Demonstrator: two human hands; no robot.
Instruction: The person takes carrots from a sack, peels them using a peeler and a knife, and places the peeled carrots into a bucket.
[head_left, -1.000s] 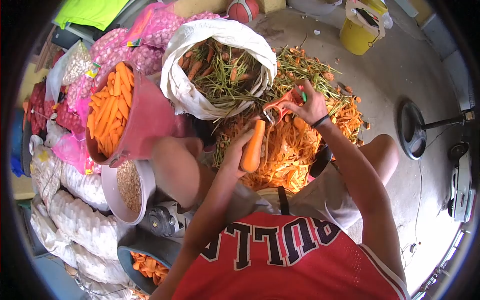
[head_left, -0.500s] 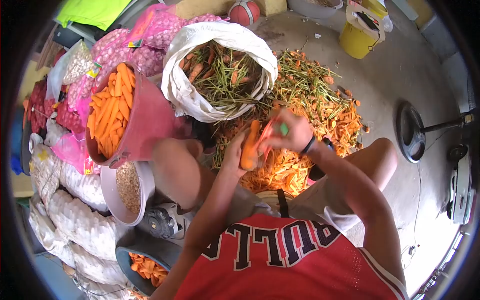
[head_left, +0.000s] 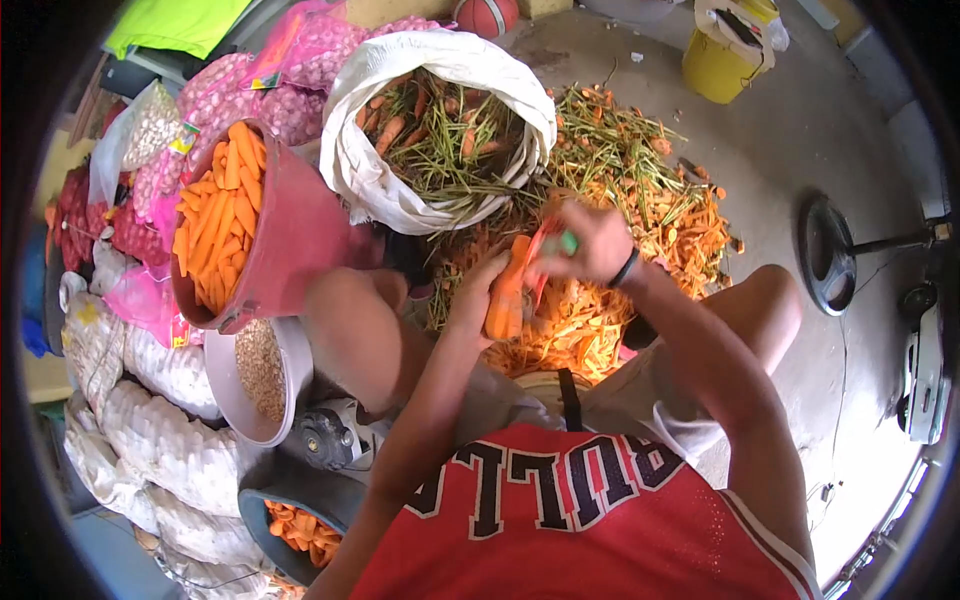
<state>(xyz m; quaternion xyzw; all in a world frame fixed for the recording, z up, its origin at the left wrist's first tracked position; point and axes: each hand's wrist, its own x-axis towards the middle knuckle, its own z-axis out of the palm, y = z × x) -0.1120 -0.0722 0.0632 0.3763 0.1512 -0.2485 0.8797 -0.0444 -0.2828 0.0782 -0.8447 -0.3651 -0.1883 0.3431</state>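
My left hand (head_left: 478,297) is wrapped round a thick orange carrot (head_left: 508,300), its narrower end pointing away from me. Close on its right, my right hand (head_left: 592,243) grips a red-orange peeler (head_left: 543,250) with a green part showing between the fingers; the peeler is at the carrot's side and partly blurred. Below both hands lies a heap of orange peelings (head_left: 570,325). A white sack (head_left: 350,160) of unpeeled carrots with green stems stands just beyond my left hand.
A red tub (head_left: 300,230) of peeled carrots stands on the left, with a pale basin (head_left: 290,365) and a dark bucket (head_left: 345,495) nearer me. Pink net bags (head_left: 215,85) and white sacks (head_left: 160,430) line the left. At right are a yellow bucket (head_left: 712,68) and a round black base (head_left: 826,255).
My right hand has come in from beyond the carrot's tip to its right side, bringing the peeler against it. The carrot in my left hand has tilted slightly.
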